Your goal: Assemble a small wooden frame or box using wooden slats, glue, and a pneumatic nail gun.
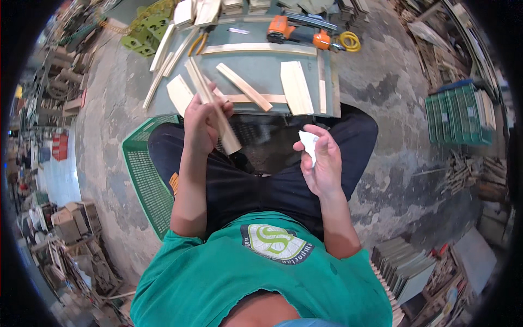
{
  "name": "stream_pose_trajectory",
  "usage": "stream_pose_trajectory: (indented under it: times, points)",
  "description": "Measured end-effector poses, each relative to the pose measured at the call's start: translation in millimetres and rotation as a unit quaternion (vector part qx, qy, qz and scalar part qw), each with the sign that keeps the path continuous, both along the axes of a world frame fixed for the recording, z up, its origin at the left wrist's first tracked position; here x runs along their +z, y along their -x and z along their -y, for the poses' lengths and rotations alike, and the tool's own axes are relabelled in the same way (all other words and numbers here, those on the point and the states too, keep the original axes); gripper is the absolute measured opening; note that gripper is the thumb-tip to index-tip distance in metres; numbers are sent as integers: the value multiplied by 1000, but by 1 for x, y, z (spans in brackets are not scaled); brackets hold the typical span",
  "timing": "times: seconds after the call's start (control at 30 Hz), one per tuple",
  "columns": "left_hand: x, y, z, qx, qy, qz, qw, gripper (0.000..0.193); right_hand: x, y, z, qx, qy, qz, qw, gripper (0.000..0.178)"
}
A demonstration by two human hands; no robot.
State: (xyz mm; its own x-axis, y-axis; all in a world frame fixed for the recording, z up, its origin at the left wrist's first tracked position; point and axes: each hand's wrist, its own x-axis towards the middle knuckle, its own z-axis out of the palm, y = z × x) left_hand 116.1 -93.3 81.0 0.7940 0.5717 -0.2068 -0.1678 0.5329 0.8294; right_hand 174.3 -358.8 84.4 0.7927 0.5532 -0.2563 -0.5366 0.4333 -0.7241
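My left hand [202,122] is wrapped round a pale wooden strip [227,136], tilted over my lap with its far end above the work table [261,65]. It looks like two lengths lying together, but I cannot be sure. Off to the right, my right hand [327,166] holds a small white folded piece [308,145] between thumb and fingers; paper or cloth, I cannot tell which. On the table beyond lie a short wooden strip [244,86], a tapered wooden panel [297,87] at the right, and a similar panel [178,92] partly behind my left hand.
Orange-handled pliers [200,43] and an orange nail gun [299,36] with a coiled yellow hose [350,41] lie at the table's far side. A green plastic basket [147,185] stands by my left leg. Green crates [455,115] are on the floor at right.
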Motion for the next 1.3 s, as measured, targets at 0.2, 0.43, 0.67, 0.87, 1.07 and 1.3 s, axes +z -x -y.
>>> stream_pose_trajectory:
  times: [0.2, 0.43, 0.67, 0.87, 1.07, 1.3]
  points:
    - [5, 22, 35, -43, 61, 23, 997, 49, 14, -3, -4, 3, 46, 50, 998, 48]
    - [18, 38, 74, -177, -37, 89, 980, 45, 35, -6, -16, -38, 73, 153, 985, 31]
    - [24, 51, 90, -281, -85, 98, 951, 48, 81, -2, -16, -60, 96, 335, 935, 29]
    - [32, 51, 93, -291, -114, 115, 943, 43, 98, -5, -23, -65, 111, 469, 874, 19]
    - [26, 52, 93, -297, -127, 120, 939, 40, 100, -4, -22, -51, 109, 448, 886, 16]
    - [31, 49, 93, -285, -126, 125, 942, 39, 99, -2, -20, -23, 130, 426, 895, 10]
